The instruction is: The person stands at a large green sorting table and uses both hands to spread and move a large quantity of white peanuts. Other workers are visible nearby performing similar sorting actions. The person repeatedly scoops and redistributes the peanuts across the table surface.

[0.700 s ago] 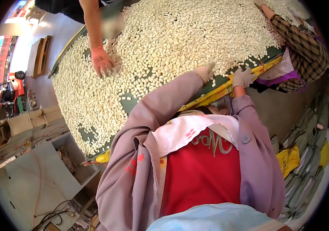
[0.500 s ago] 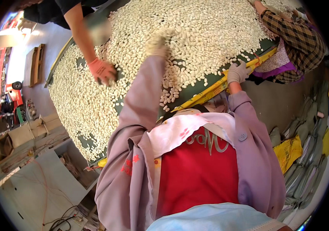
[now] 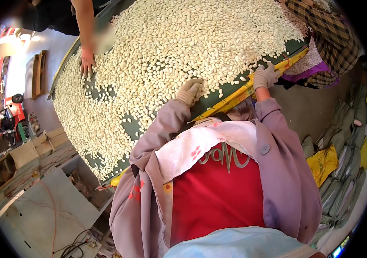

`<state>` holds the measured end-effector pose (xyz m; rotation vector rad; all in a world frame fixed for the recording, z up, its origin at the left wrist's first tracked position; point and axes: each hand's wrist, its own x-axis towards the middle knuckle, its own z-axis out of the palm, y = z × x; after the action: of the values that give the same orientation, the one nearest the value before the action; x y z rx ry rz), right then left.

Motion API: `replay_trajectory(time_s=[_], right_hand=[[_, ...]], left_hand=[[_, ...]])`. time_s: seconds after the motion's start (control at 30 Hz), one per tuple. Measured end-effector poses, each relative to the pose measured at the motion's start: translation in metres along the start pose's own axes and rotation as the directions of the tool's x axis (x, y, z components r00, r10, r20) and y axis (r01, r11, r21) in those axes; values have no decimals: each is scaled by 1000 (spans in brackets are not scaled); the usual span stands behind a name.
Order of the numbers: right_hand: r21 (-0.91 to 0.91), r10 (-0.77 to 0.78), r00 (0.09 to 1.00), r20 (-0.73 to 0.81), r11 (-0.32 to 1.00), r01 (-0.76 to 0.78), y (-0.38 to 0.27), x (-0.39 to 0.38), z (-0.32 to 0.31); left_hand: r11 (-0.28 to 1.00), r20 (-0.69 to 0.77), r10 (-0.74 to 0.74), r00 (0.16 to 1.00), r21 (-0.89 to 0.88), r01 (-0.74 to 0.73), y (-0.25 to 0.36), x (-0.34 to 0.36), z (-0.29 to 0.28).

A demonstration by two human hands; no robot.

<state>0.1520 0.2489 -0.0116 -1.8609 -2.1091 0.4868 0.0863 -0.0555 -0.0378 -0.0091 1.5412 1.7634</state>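
Table: a dark green, flat-topped work table is mostly covered by beans; its far side is cut off by the upper rim.
Beans: a broad layer of loose, creamy-white oval beans is spread across the table, with green patches exposed toward the left and near edges.
Jacket: a lavender button-front jacket is worn over a red garment, whose lower part is covered by pale blue fabric, itself cut off below.
Cabinet: a grey sheet-metal cabinet is seen at lower left, crossed by thin cables.
Sacks: long greenish sacks are piled at right; their ends are lost in the dark rim.
Plaid sleeve: a co-worker's black-and-tan checked sleeve is cut short at upper right; the hand cannot be made out clearly.
Edging: a yellow plastic-wrapped strip is run along the near edge, partly hidden by the right hand.
Left hand: the pale-gloved left hand is held half curled at the beans; whether any are held cannot be told.
Right hand: the pale-gloved right hand is rested on the edging, fingers bent; its palm is hidden, so a firm grip cannot be told.
Co-worker's hand: a coral-red gloved hand is lowered, fingers spread, to the beans.
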Motion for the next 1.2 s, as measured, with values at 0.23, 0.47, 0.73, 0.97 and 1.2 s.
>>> replay_trajectory(time_s=[0.23,0.47,0.73,0.97,1.2], right_hand=[[-18,-10,1000,-20,1000,9,6,21,-7],[-20,-4,1000,-27,1000,3,10,46,-3],[-47,18,1000,1,999,-18,12,71,-5],[-69,28,1000,-6,997,-28,9,92,-3],[-51,20,1000,23,998,-19,6,107,-5]], left_hand=[[975,-556,-71,828,137,176,92,16,-38],[503,-253,220,942,857,113,90,79,43],[579,-476,-79,876,694,429,98,129,74],[919,-340,-208,917,252,302,91,131,51],[901,-331,87,940,429,68,97,133,50]])
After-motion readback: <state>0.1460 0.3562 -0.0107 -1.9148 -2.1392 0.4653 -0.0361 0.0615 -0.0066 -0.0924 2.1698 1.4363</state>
